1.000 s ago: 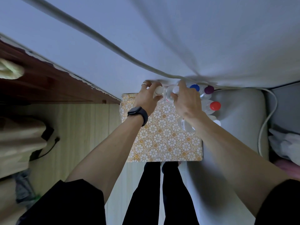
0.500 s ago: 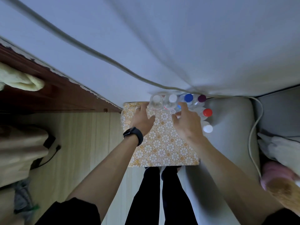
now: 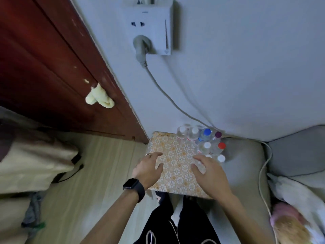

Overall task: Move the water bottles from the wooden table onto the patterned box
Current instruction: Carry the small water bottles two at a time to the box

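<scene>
Clear plastic water bottles (image 3: 204, 147): far-right corner of orange floral-patterned box (image 3: 175, 166) | left hand (image 3: 148, 169), right hand (image 3: 210, 173): grips released, apparently touching box

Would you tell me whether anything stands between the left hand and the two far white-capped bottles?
Nothing visible: only bare top of the orange floral-patterned box separates the left hand from the two white-capped clear bottles.

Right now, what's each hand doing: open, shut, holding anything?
Left hand: open over the box, holding nothing.
Right hand: open, fingers spread beside the bottles, no grip visible.
</scene>
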`<action>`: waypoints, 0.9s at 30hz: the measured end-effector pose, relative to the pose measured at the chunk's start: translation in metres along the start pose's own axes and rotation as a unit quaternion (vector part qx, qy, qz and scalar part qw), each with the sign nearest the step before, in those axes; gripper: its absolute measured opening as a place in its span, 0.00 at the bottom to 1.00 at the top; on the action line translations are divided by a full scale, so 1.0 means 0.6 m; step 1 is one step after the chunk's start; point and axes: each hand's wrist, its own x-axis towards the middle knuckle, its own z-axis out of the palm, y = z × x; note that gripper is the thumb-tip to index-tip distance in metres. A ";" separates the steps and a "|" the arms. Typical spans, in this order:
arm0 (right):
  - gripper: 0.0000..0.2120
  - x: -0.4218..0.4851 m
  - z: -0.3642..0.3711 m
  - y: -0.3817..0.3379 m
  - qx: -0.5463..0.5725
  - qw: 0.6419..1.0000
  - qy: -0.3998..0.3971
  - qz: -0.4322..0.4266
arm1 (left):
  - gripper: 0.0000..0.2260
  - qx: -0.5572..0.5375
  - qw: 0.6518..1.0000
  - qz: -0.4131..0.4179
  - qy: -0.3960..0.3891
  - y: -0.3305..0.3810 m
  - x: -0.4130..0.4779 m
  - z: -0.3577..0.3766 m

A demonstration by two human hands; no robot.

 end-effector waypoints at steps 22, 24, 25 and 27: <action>0.12 -0.187 0.207 -0.334 -0.152 0.782 -0.268 -0.542 | 0.19 -0.082 0.820 -0.433 0.364 -0.228 -0.564 0.040; 0.11 -0.276 0.253 -0.403 -0.157 0.725 -0.293 -0.603 | 0.19 -0.085 0.769 -0.484 0.408 -0.260 -0.671 0.054; 0.11 -0.312 0.272 -0.432 -0.156 0.706 -0.298 -0.623 | 0.19 -0.082 0.753 -0.498 0.423 -0.273 -0.713 0.057; 0.11 -0.389 0.313 -0.484 -0.140 0.665 -0.303 -0.668 | 0.18 -0.079 0.718 -0.525 0.450 -0.291 -0.800 0.067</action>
